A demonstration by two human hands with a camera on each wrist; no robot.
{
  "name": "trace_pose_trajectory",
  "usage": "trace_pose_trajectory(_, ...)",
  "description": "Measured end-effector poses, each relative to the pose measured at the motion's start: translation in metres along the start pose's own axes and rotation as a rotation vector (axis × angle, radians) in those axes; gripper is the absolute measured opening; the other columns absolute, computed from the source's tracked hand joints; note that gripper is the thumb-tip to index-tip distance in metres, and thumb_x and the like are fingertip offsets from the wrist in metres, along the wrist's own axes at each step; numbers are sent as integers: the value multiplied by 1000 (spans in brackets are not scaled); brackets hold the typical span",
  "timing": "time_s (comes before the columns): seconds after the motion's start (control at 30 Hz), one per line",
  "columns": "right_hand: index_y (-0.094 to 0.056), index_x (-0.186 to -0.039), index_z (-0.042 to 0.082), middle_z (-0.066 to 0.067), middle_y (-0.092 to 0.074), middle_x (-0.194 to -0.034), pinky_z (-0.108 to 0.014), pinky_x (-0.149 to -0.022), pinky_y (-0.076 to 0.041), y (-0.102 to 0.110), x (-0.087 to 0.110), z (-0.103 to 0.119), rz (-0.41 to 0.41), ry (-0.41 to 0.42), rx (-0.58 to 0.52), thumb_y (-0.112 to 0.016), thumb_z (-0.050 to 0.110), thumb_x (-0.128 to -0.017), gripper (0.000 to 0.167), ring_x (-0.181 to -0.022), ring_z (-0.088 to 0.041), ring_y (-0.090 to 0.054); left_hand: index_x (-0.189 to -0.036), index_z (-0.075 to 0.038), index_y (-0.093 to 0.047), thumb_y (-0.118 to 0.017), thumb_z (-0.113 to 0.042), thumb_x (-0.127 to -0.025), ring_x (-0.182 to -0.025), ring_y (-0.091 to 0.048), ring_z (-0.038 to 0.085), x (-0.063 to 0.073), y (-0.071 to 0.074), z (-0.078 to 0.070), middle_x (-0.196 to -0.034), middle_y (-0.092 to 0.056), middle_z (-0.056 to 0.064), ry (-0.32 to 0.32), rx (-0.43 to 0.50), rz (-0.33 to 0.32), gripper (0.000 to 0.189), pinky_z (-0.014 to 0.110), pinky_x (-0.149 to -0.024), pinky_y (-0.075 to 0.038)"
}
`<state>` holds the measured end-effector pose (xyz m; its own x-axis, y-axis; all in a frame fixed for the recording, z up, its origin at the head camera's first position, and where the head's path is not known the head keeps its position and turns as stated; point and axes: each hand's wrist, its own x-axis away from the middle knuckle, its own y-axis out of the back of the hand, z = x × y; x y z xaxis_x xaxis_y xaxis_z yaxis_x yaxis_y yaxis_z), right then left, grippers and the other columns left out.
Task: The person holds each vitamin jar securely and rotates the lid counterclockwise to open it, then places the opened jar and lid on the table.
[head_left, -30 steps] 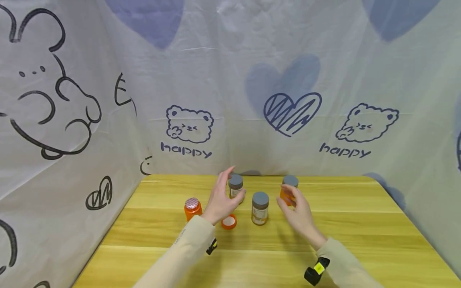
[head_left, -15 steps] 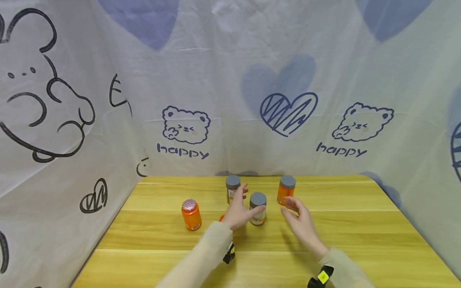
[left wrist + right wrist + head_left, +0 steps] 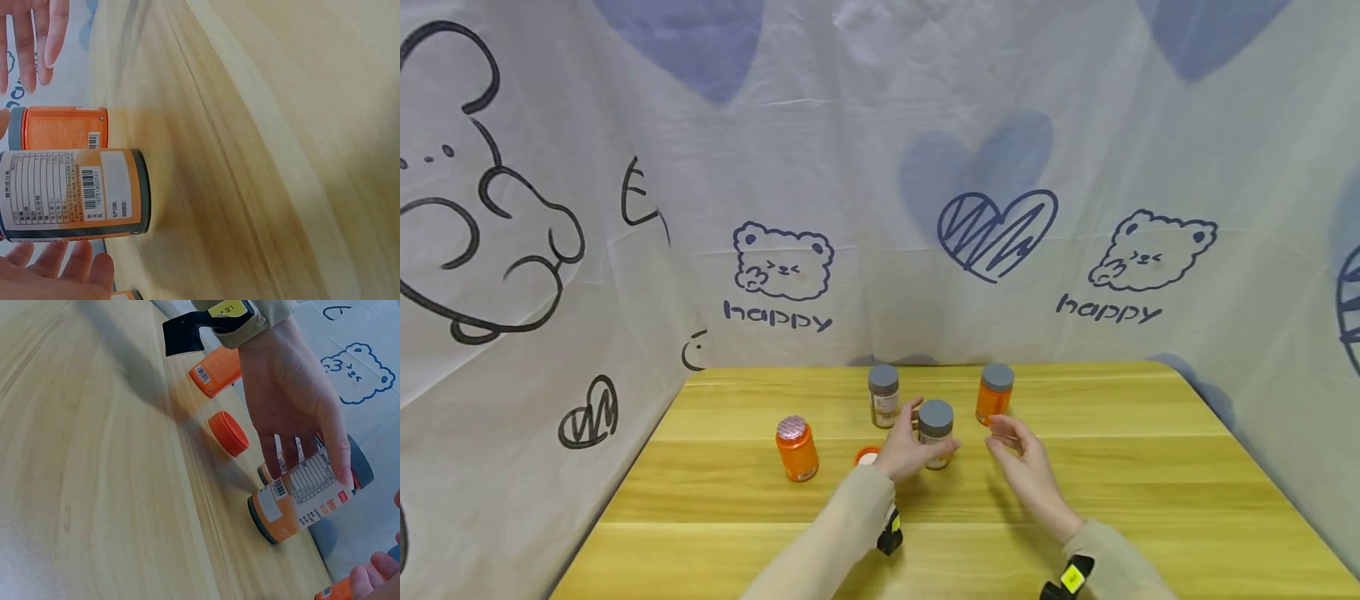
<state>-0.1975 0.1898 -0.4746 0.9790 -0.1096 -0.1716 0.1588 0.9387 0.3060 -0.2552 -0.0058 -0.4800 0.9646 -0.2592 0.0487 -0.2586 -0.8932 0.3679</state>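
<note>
A jar with a grey lid and printed label (image 3: 936, 421) stands upright at the middle of the table. My left hand (image 3: 906, 450) reaches around it, fingers on its left side and thumb across its front. In the left wrist view, a gap shows between the thumb and the labelled jar (image 3: 69, 195). My right hand (image 3: 1026, 468) hovers to the right with relaxed, slightly bent fingers, holding nothing. Just beyond it stands an orange jar with a grey lid (image 3: 995, 396). An orange screw cap (image 3: 229, 433) lies by my left hand, partly covered by it in the head view.
Behind the left hand stands another grey-lidded jar (image 3: 883, 397). To the left is an orange bottle (image 3: 797, 450) without its cap, its mouth covered with shiny foil. A printed white cloth (image 3: 850, 167) hangs along the back edge of the wooden table (image 3: 700, 500).
My left hand has moved right and down, from near the back jar to the front grey-lidded one. My right hand has shifted slightly down, away from the orange jar.
</note>
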Motion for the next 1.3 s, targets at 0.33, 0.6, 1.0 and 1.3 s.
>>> trace_pose_trajectory(0.33, -53, -135, -5, -26, -58, -132, -14, -91, -46, 0, -1, -5, -9, 0, 5, -58, 7, -100, 37, -118, -32, -61, -149, -10, -36, -84, -32, -81, -129, -55, 34, -3, -9, 8, -139, -57, 13, -9, 2, 3, 86, 55, -109, -44)
trace_pose_trajectory(0.6, -53, -136, -2, -23, -59, -133, -14, -92, -46, -1, 0, -4, -4, -30, -2, -57, 7, -100, 37, -118, -24, -60, -142, -8, -41, -86, -26, -79, -123, -59, 34, -4, -12, 8, -132, -60, 14, -30, -48, 15, 80, 53, -105, -47)
trace_pose_trajectory(1.0, -52, -136, -4, -25, -57, -135, -12, -93, -44, 0, 0, -3, 1, -38, -20, -56, 6, -101, 37, -124, -34, -57, -138, -8, -51, -85, -17, -78, -119, -62, 31, -1, -21, 15, -127, -66, 13, -35, -102, 81, 69, 50, -106, -48)
trace_pose_trajectory(1.3, -52, -136, -4, -25, -57, -136, -13, -94, -44, 2, 0, -2, 4, -37, -21, -56, 4, -100, 37, -125, -33, -56, -136, -8, -52, -84, -15, -79, -120, -62, 31, 9, -23, 12, -126, -66, 13, -70, -133, 108, 67, 50, -105, -48)
